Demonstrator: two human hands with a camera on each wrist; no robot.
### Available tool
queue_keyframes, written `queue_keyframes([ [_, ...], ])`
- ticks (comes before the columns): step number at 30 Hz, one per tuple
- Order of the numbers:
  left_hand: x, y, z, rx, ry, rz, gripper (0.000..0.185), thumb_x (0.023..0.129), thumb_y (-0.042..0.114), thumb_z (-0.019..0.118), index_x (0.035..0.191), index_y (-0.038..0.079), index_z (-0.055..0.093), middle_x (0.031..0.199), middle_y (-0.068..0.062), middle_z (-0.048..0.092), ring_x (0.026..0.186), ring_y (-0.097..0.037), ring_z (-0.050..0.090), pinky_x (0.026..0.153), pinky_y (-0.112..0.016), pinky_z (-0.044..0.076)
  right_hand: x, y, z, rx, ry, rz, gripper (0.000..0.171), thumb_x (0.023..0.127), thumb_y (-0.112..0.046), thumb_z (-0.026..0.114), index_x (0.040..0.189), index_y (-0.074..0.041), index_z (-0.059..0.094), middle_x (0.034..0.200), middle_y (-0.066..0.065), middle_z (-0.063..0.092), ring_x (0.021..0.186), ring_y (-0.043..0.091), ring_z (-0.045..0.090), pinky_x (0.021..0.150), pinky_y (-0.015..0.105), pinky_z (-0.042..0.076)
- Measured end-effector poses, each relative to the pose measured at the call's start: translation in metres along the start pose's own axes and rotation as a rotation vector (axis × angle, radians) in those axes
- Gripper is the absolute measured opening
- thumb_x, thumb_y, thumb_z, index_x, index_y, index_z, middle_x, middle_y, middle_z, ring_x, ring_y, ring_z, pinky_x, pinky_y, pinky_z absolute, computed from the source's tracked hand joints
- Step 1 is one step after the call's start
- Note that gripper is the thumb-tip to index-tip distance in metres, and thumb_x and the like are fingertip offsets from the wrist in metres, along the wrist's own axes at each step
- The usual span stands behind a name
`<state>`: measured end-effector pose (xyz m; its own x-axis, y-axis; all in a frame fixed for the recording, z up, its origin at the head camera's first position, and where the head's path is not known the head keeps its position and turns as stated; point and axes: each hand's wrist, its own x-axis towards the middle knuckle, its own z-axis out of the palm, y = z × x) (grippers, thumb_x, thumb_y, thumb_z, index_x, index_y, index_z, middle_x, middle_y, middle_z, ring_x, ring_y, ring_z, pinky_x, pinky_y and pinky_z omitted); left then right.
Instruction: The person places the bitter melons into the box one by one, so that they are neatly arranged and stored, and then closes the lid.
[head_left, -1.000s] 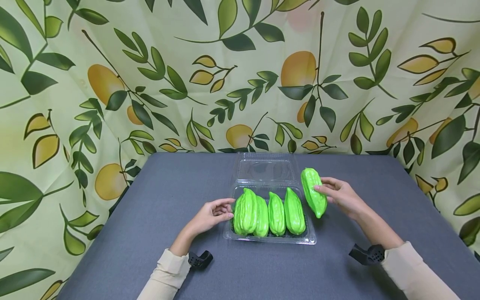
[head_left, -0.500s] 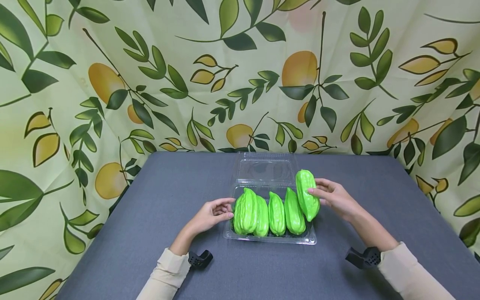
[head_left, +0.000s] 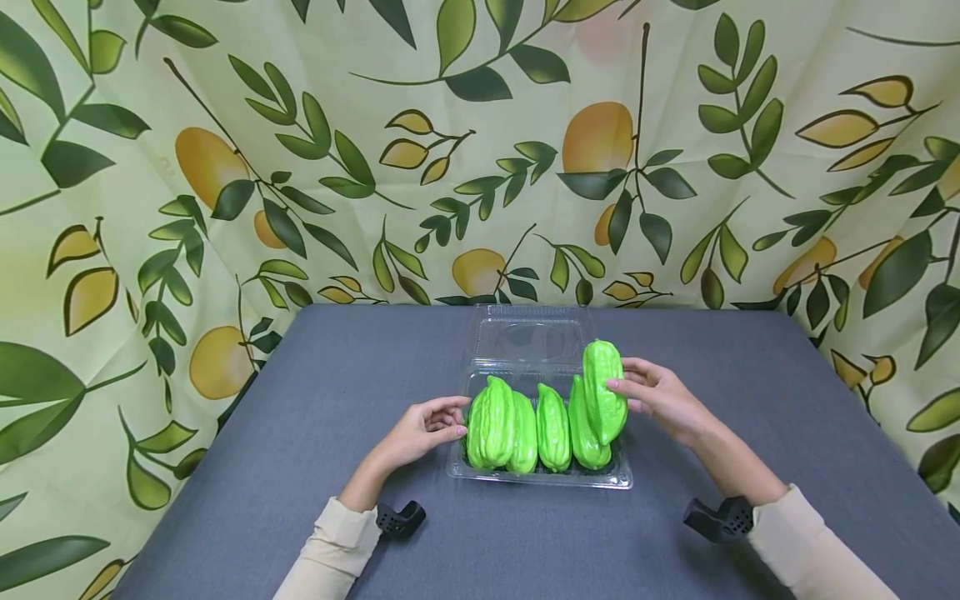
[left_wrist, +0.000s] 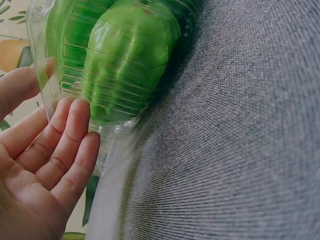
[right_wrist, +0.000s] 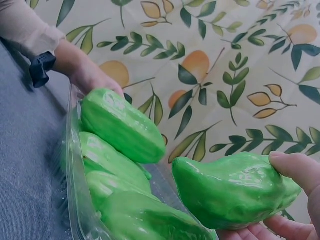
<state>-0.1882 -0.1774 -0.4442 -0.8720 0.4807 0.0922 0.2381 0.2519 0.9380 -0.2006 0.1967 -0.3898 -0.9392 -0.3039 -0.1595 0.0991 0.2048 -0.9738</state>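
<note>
Grey worktop (head_left: 300,433) against a leaf-and-fruit print backdrop (head_left: 300,167). One clear clamshell tray (head_left: 525,479), lid open, with four green gourds (head_left: 553,429) lying side by side. Fifth gourd (head_left: 602,390) gripped in right hand (head_left: 656,398), above the tray's near end. Left hand (head_left: 423,429) relaxed, fingers (left_wrist: 70,145) touching the tray's wall.

The 5 bumpy green plastic gourds (head_left: 552,427) look shiny and smooth. The see-through plastic box (head_left: 621,478) is thin and glossy. The grey cloth table cover (left_wrist: 240,140) looks rough, woven and not shiny.
</note>
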Motion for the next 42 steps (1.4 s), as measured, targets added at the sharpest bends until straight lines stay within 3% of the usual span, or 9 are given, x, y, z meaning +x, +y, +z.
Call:
queue_keyframes([
  [11, 0.000, -0.003, 0.000, 0.007, 0.001, 0.026, 0.046, 0.091, 0.004, 0.063, 0.130, -0.015, 0.048, 0.101, -0.030, 0.057, 0.087, 0.004, 0.055, 0.080, -0.013, 0.052, 0.003, 0.000, 0.007, 0.012, -0.018, 0.011, 0.073, 0.096, -0.023, 0.058, 0.148, 0.009, 0.018, 0.117, -0.004, 0.055, 0.095, -0.005, 0.060, 0.087, 0.015, 0.052],
  [16, 0.001, -0.002, 0.000, 0.007, 0.001, 0.019, 0.046, 0.091, 0.004, 0.063, 0.130, -0.016, 0.048, 0.102, -0.032, 0.057, 0.087, 0.004, 0.055, 0.080, -0.014, 0.052, 0.003, -0.001, 0.011, 0.026, -0.046, -0.012, 0.071, 0.096, -0.020, 0.058, 0.147, 0.010, 0.019, 0.114, -0.007, 0.057, 0.096, -0.005, 0.060, 0.086, 0.016, 0.052],
  [20, 0.001, -0.001, -0.001, 0.011, 0.002, 0.010, 0.046, 0.091, 0.004, 0.063, 0.130, -0.015, 0.049, 0.102, -0.032, 0.057, 0.087, 0.003, 0.055, 0.080, -0.013, 0.051, 0.003, -0.002, 0.014, 0.006, -0.056, -0.007, 0.072, 0.095, -0.021, 0.058, 0.147, 0.009, 0.019, 0.127, 0.012, 0.056, 0.097, -0.004, 0.059, 0.091, 0.020, 0.051],
  [23, 0.001, -0.002, -0.001, 0.010, 0.004, 0.009, 0.046, 0.091, 0.004, 0.063, 0.130, -0.015, 0.049, 0.102, -0.031, 0.057, 0.087, 0.003, 0.055, 0.080, -0.013, 0.051, 0.004, -0.002, 0.017, -0.014, -0.058, 0.003, 0.073, 0.095, -0.023, 0.058, 0.148, 0.008, 0.018, 0.141, 0.029, 0.043, 0.100, -0.003, 0.058, 0.099, 0.028, 0.049],
  [27, 0.000, -0.003, -0.001, 0.011, 0.002, 0.029, 0.047, 0.091, 0.007, 0.064, 0.130, -0.014, 0.049, 0.101, -0.029, 0.058, 0.088, 0.003, 0.055, 0.080, -0.013, 0.052, 0.005, -0.003, 0.020, -0.021, -0.060, 0.011, 0.074, 0.095, -0.023, 0.059, 0.149, 0.007, 0.018, 0.145, 0.032, 0.038, 0.101, -0.001, 0.057, 0.107, 0.041, 0.046],
  [32, -0.001, -0.006, -0.001, 0.012, 0.001, 0.105, 0.048, 0.091, 0.013, 0.065, 0.128, -0.013, 0.051, 0.096, -0.016, 0.060, 0.088, 0.004, 0.056, 0.079, -0.013, 0.052, 0.007, -0.003, 0.025, -0.030, -0.064, 0.011, 0.076, 0.093, -0.024, 0.061, 0.148, 0.007, 0.019, 0.143, 0.032, 0.040, 0.101, 0.001, 0.059, 0.109, 0.044, 0.046],
  [35, -0.001, -0.006, -0.001, 0.013, -0.001, 0.101, 0.048, 0.091, 0.013, 0.065, 0.129, -0.013, 0.051, 0.096, -0.016, 0.060, 0.088, 0.004, 0.056, 0.079, -0.013, 0.052, 0.007, -0.004, 0.028, -0.034, -0.067, 0.009, 0.077, 0.092, -0.024, 0.062, 0.148, 0.007, 0.019, 0.143, 0.033, 0.040, 0.105, 0.007, 0.060, 0.108, 0.045, 0.046],
  [42, 0.000, -0.002, -0.001, 0.011, 0.004, 0.009, 0.046, 0.090, 0.004, 0.063, 0.131, -0.014, 0.049, 0.102, -0.030, 0.057, 0.088, 0.003, 0.055, 0.081, -0.012, 0.051, 0.008, -0.007, 0.037, -0.051, -0.082, 0.024, 0.082, 0.090, -0.024, 0.065, 0.149, 0.007, 0.017, 0.149, 0.035, 0.030, 0.126, 0.034, 0.053, 0.109, 0.049, 0.045],
])
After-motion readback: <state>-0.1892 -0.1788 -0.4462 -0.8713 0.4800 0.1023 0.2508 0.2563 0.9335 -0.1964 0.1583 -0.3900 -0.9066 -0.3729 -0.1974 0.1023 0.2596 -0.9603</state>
